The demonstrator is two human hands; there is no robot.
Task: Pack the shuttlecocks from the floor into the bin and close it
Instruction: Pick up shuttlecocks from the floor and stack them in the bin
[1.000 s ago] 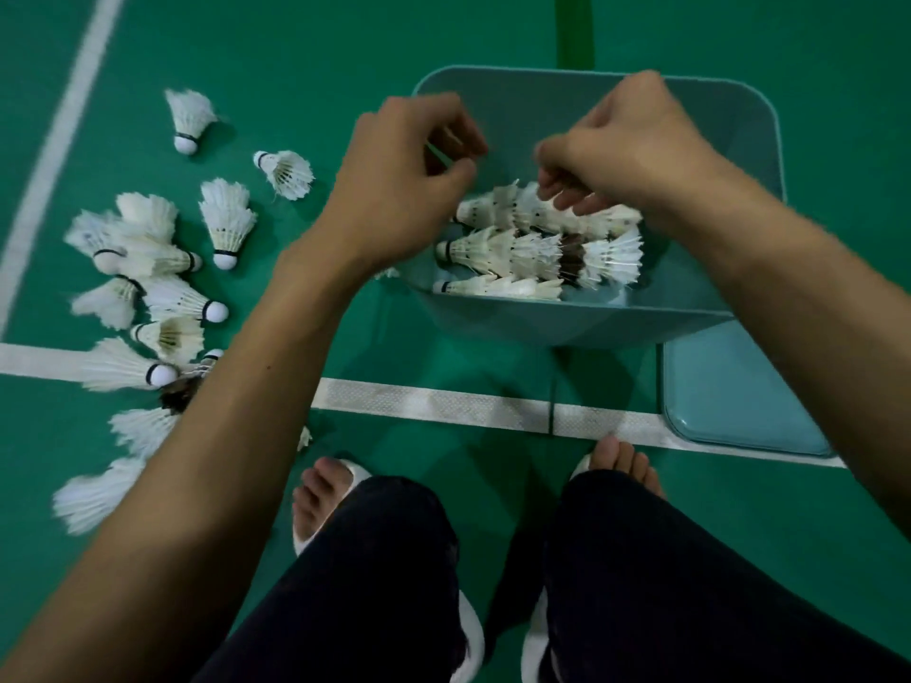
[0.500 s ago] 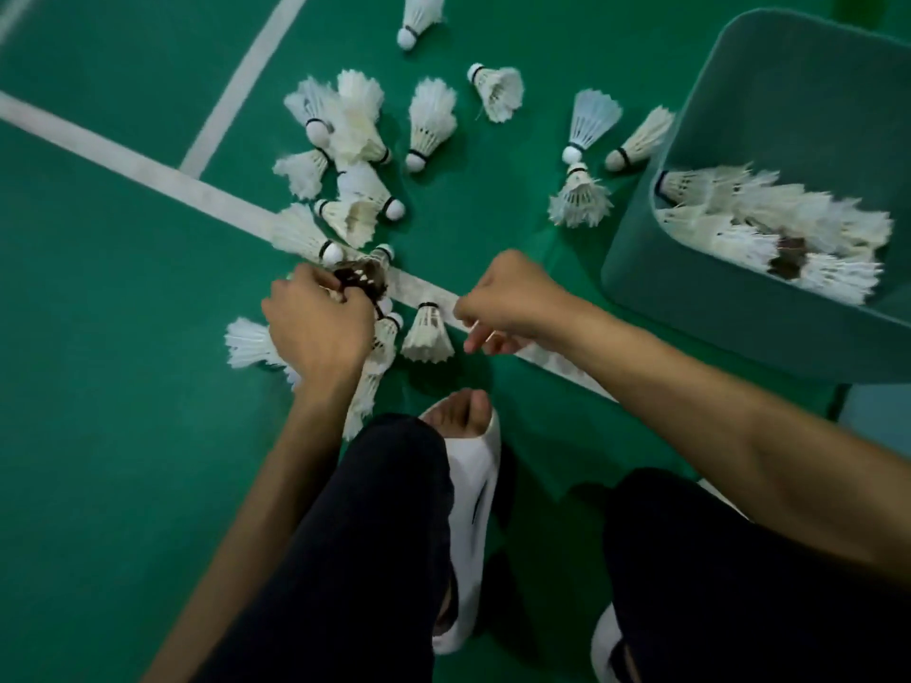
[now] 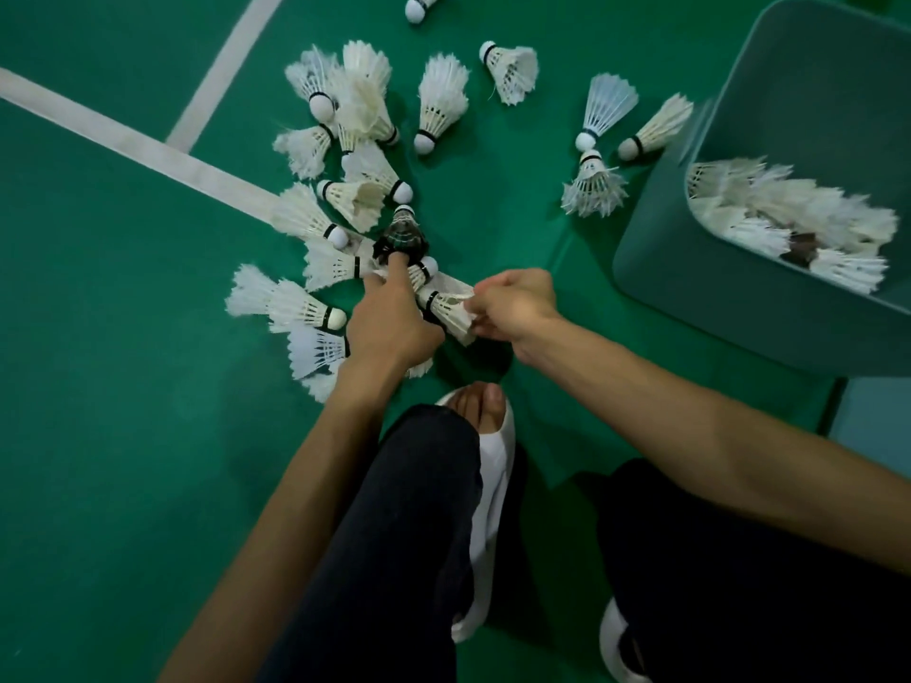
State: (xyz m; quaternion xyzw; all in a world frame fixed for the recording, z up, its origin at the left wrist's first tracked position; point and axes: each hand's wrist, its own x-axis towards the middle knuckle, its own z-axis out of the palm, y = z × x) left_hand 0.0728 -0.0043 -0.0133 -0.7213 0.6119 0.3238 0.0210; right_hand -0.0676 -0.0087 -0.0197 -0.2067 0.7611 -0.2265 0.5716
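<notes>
Right grip pinching white shuttlecock, left grip outstretched, touching black shuttlecock

L hand touches black shuttlecock; R hand pinches white shuttlecock.

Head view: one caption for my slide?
Right hand pinches a white shuttlecock; left hand touches a black one.

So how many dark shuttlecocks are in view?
2. One dark shuttlecock lies on the floor by the left hand; a second dark one sits in the bin. Others may be buried.
</notes>
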